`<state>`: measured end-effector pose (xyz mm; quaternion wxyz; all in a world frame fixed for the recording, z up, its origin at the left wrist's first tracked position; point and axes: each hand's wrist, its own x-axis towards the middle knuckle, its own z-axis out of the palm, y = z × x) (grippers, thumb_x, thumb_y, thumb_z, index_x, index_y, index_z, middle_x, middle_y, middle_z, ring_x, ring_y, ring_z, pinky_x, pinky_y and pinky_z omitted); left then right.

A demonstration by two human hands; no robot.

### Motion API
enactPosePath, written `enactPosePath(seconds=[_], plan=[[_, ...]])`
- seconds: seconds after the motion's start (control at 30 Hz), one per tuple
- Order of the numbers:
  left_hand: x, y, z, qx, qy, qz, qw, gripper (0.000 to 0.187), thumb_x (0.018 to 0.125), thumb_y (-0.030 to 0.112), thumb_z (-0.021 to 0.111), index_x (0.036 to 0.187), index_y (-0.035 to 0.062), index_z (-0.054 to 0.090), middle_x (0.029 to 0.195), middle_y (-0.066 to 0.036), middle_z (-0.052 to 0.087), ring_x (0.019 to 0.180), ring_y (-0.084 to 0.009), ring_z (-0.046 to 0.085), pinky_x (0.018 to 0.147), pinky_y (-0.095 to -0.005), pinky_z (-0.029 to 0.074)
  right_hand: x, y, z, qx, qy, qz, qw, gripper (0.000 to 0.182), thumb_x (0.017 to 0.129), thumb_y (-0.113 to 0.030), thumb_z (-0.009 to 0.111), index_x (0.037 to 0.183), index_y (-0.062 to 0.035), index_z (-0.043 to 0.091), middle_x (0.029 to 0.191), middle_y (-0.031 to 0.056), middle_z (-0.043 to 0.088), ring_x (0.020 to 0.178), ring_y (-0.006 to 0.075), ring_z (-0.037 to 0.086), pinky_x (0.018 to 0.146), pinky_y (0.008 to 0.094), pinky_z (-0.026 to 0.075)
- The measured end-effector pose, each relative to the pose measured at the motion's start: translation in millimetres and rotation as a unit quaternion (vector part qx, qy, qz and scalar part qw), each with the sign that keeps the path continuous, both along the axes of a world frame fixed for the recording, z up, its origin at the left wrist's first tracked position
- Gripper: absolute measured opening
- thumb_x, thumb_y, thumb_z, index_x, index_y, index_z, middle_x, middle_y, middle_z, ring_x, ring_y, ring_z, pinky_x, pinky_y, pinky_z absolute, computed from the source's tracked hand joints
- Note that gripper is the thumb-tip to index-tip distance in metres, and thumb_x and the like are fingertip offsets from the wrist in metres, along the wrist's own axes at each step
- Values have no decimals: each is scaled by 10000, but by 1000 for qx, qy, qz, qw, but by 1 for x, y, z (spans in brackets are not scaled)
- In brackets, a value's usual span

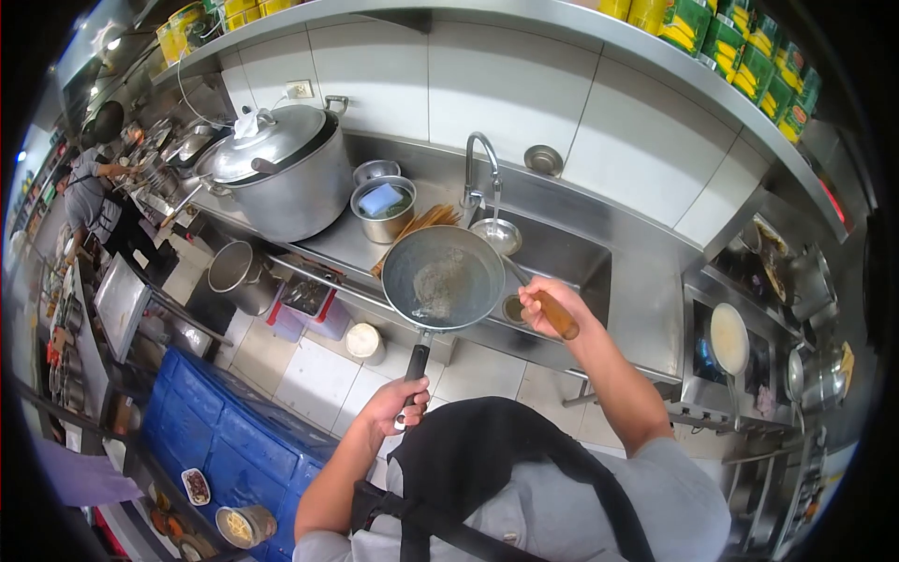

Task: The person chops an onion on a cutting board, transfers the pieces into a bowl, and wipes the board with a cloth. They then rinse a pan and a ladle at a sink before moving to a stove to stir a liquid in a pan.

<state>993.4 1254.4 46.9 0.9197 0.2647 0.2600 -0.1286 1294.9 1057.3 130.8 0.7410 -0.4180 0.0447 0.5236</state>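
My left hand (pixel 398 405) is closed round the black handle of a frying pan (pixel 478 281), whose dark inside faces up with a greyish patch in it. In my right hand (pixel 552 307) is the wooden handle of a ladle (pixel 495 236). The ladle's bowl sits beyond the pan, beneath the faucet (pixel 483 155), over the near edge of the sink (pixel 567 258). A bundle of thin brown sticks (pixel 429 219) lies behind the pan, beside a metal bowl (pixel 385 221) with a blue sponge (pixel 380 199) in it.
A large lidded pot (pixel 290 187) stands left of the sink. On the right is a stove (pixel 702 351) with a pale pan (pixel 729 339). Below left are a blue chest (pixel 220 431) and a white tub (pixel 365 344). Another person (pixel 98 201) stands far left.
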Motion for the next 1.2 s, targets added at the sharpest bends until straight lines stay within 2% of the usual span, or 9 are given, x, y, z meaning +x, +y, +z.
enactPosePath(seconds=[0.1, 0.37, 0.43, 0.87, 0.93, 1.2], plan=[[0, 1, -2, 0, -1, -5, 1000, 200, 1005, 194, 626, 916, 91, 481, 705, -3, 498, 456, -62, 399, 367, -222, 338, 1, 0, 0, 15, -3, 6, 1000, 108, 886, 27, 569, 810, -28, 516, 849, 104, 573, 582, 141, 560, 513, 254, 503], [0, 3, -1, 11, -5, -13, 1000, 227, 1028, 239, 609, 871, 110, 506, 679, 19, 475, 458, -59, 398, 364, -220, 330, 2, 2, -1, 16, -14, -3, 1000, 120, 884, 31, 573, 801, -31, 513, 830, 101, 580, 580, 137, 576, 511, 251, 503], [-1, 5, -2, -13, -10, -10, 1000, 224, 1008, 201, 628, 892, 79, 480, 693, -9, 499, 460, -65, 411, 365, -223, 332, 3, 3, -1, 16, -8, -3, 1000, 120, 884, 30, 574, 803, -32, 511, 826, 101, 581, 578, 136, 578, 512, 249, 503], [-1, 7, 0, -7, -1, -5, 1000, 244, 1009, 200, 626, 871, 77, 466, 685, -8, 478, 457, -65, 391, 365, -218, 324, 3, 6, 14, 9, -36, -1, 999, 92, 879, 20, 569, 836, -30, 505, 820, 91, 569, 562, 126, 559, 510, 239, 485], [-1, 8, -3, -11, -9, -13, 1000, 202, 1025, 230, 615, 898, 101, 527, 693, 9, 499, 465, -60, 403, 364, -220, 325, 3, 7, 17, 6, -34, -1, 999, 95, 878, 19, 569, 833, -32, 503, 815, 88, 568, 558, 126, 556, 509, 242, 482], [1, 7, 0, -4, -8, -7, 1000, 210, 1024, 216, 613, 888, 89, 516, 691, 2, 497, 460, -66, 400, 363, -223, 328, -2, 7, 26, -9, -38, 8, 999, 88, 884, -6, 558, 833, -48, 500, 788, 75, 567, 545, 124, 547, 511, 246, 463]])
